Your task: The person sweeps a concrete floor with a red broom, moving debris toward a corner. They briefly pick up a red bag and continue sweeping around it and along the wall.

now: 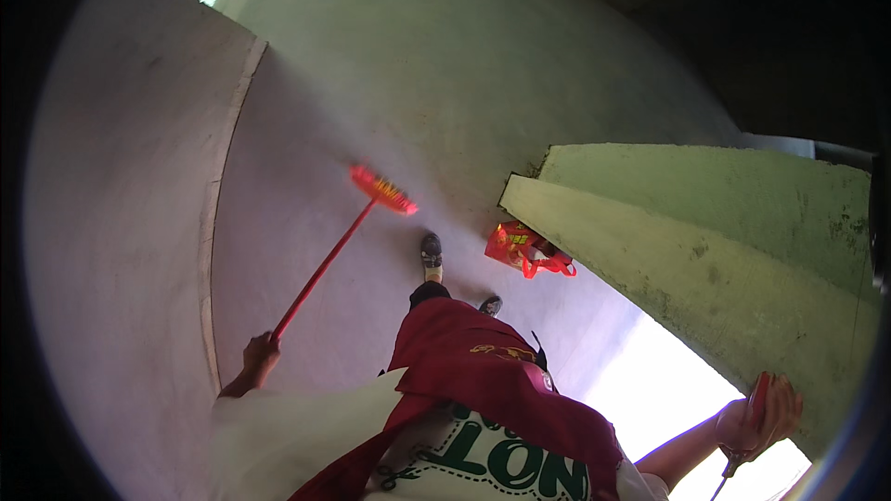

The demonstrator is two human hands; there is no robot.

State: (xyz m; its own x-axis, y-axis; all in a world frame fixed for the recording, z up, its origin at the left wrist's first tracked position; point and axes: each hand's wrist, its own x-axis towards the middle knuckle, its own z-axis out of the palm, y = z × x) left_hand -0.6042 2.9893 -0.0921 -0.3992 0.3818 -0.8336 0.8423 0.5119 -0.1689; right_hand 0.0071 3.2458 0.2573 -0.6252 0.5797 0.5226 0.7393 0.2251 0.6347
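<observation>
My left hand grips the upper end of the red handle of a broom. The handle slants away to the broom's red and yellow head, which lies ahead of my feet and looks slightly blurred. Out to the right, my right hand is closed around a small red handheld object. A thin cord or rod hangs below that hand; what the object is, I cannot tell.
A red shopping bag stands on the floor against a pale concrete ledge at right. A low wall runs along the left. Bright light falls in at lower right. My shoe points forward.
</observation>
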